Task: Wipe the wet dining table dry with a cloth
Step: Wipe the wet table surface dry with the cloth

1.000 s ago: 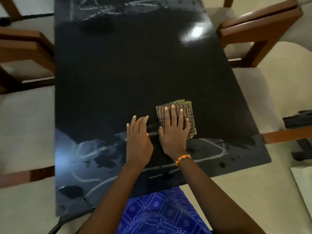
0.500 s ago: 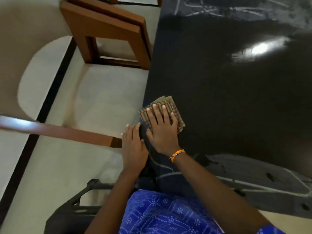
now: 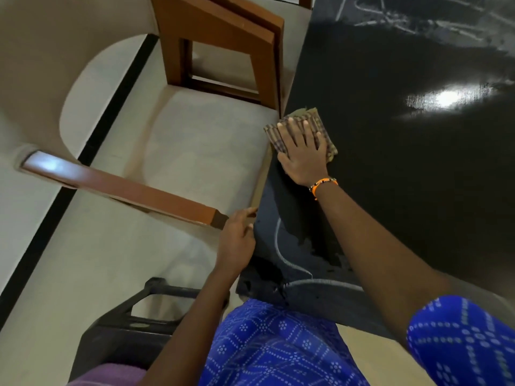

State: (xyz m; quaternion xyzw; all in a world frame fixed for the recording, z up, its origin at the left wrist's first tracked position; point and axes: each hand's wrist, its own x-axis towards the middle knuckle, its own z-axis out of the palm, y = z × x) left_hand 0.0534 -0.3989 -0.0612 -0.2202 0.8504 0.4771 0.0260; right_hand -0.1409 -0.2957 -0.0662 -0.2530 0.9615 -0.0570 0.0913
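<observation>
Glossy black, the dining table (image 3: 404, 176) fills the right of the view above a pale floor (image 3: 83, 260). Nearest, a black plastic chair (image 3: 131, 324) stands at the lower left. Just beyond, the left hand (image 3: 237, 240) rests at the table's left edge, fingers loosely curled, holding nothing. Farther along that edge, the right hand (image 3: 303, 151) presses flat, fingers spread, on a folded checked cloth (image 3: 320, 126). Farthest left stands a wooden chair (image 3: 223, 45).

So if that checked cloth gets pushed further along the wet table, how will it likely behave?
The cloth looks soft and folded, so it would probably bunch unless the right hand presses it flat. On the glossy table it likely slides easily. Part overhangs the edge, so it may droop there.
</observation>
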